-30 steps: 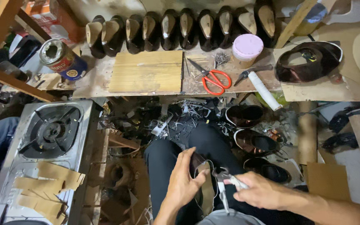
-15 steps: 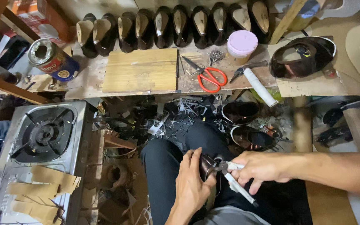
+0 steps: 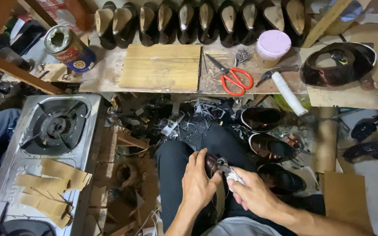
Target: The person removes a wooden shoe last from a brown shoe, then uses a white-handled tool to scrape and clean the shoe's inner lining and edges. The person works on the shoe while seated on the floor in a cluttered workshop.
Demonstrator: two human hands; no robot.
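So the person is sitting with a dark brown shoe propped on their lap, right between the knees, at the near middle of the scene. The left hand is wrapping around the shoe from the left side, fingers curled shut over its upper, thumb pressing near the toe end. The shoe is mostly hiding under that hand, only the dark glossy tip is poking out on the far side.

The right hand is sitting just to the right of the shoe, closed in a fist around the white-wrapped handle of a pair of pincers. The metal head of the tool is touching the shoe's edge right next to the left thumb. Can't really tell whether the tool's jaws are biting on anything, that bit is too small.

Around them: on the floor to the right, three more brown shoes are lying in a loose row, with leather scraps all over. Far side, a workbench is holding a pale wooden board, red-handled scissors, a little pile of nails, a lilac-lidded tub and a hammer with a white-wrapped handle. Behind those, a line of dark shoes on lasts is standing along the back. Far left there's an open tin can, and on the near left a gas stove with strips of tan cardboard lying on it.
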